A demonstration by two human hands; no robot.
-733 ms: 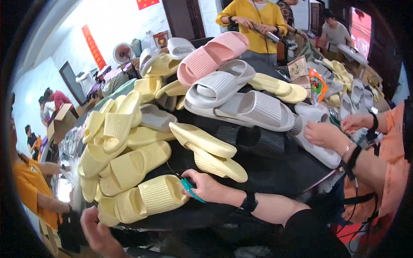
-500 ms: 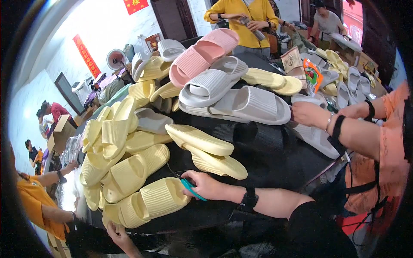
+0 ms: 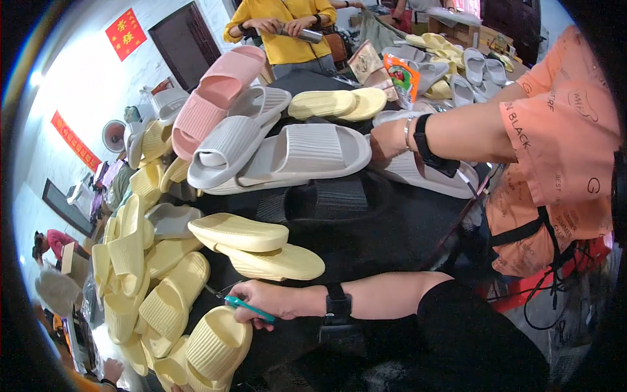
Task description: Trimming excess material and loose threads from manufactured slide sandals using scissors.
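My right hand [image 3: 261,303] is closed around a teal-handled tool [image 3: 251,308], whose thin dark tip points left; its exact kind is unclear. The fingertips are at the toe edge of a yellow ribbed slide slipper [image 3: 219,343] at the near edge of the table. Beyond my hand, two yellow slippers [image 3: 258,251] lie stacked, soles outward. To the left, more yellow slippers [image 3: 171,304] are heaped. My left hand is out of view.
Grey slippers [image 3: 313,153] and a pink pair [image 3: 219,98] are piled farther back on the black table [image 3: 366,242]. On the right, a co-worker's arm [image 3: 467,136] in an orange sleeve reaches across to the grey slippers. Another person's hand [image 3: 112,370] is at lower left.
The view has swung right, so the piles sit farther left. My left hand has left the picture. The near yellow slipper appears turned, its toe pointing more away. The orange-sleeved co-worker leans farther in.
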